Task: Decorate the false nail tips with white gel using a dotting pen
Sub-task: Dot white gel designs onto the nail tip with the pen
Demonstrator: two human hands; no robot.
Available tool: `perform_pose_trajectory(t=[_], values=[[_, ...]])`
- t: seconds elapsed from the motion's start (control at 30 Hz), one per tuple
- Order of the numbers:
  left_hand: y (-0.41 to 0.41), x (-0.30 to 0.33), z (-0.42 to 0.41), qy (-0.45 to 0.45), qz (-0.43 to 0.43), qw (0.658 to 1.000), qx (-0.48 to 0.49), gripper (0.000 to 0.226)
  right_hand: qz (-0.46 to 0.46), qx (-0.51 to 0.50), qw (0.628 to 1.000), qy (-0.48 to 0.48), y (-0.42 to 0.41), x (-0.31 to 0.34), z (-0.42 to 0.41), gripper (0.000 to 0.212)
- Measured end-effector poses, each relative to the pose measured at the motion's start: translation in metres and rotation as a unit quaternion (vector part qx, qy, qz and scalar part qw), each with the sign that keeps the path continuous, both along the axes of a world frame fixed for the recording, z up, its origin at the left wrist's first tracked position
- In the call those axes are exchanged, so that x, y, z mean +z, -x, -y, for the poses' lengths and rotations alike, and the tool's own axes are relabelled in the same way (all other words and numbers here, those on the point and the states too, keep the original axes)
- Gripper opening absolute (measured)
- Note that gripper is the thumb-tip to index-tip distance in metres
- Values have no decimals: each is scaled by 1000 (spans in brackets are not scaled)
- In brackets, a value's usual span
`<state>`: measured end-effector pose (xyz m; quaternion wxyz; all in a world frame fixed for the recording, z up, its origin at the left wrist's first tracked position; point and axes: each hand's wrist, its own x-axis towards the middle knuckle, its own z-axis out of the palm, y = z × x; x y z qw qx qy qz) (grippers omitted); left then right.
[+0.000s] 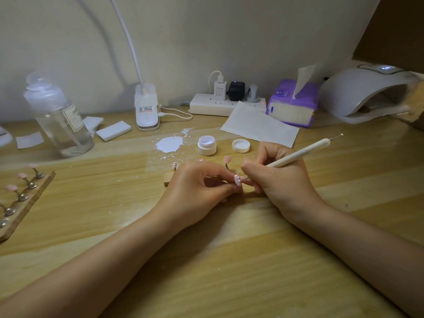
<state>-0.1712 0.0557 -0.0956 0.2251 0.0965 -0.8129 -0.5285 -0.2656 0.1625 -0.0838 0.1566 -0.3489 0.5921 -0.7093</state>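
Note:
My left hand (197, 187) pinches a pink false nail tip (238, 180) that carries a few white dots. My right hand (277, 177) grips a cream dotting pen (298, 153), whose lower point touches that tip. A small wooden stand (167, 179), mostly hidden behind my left hand, holds other pink tips (227, 159). The open jar of white gel (207, 145) sits just beyond, its lid (241, 145) beside it. A smear of white gel (170, 144) lies on the table.
A second wooden stand with pink tips (21, 196) lies at the left edge. A clear bottle (58, 115), lamp base (146, 109), power strip (227, 104), tissue pack (293, 104), paper sheet (259, 125) and nail lamp (367, 92) line the back.

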Motion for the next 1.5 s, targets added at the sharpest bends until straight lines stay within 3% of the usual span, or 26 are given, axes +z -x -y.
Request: perform_pose_trajectory(t=[0.17,0.33,0.53,0.7,1.5], values=[[0,0,0,-3,1,1000,-2,23,14,8,1000,5,-3,2,0,26],[-1,0,0,0,1,1000,-3,24,8,6,1000,5,-1,1,-1,39],[0,0,-1,-3,1,1000,-3,24,2,4,1000,2,0,-1,0,40],[0,-1,0,-6,1,1000,-2,23,3,-3,1000,-2,-1,0,0,29],[0,-1,0,3,-5,1000,-1,25,-7,-12,1000,-19,0,-1,0,26]])
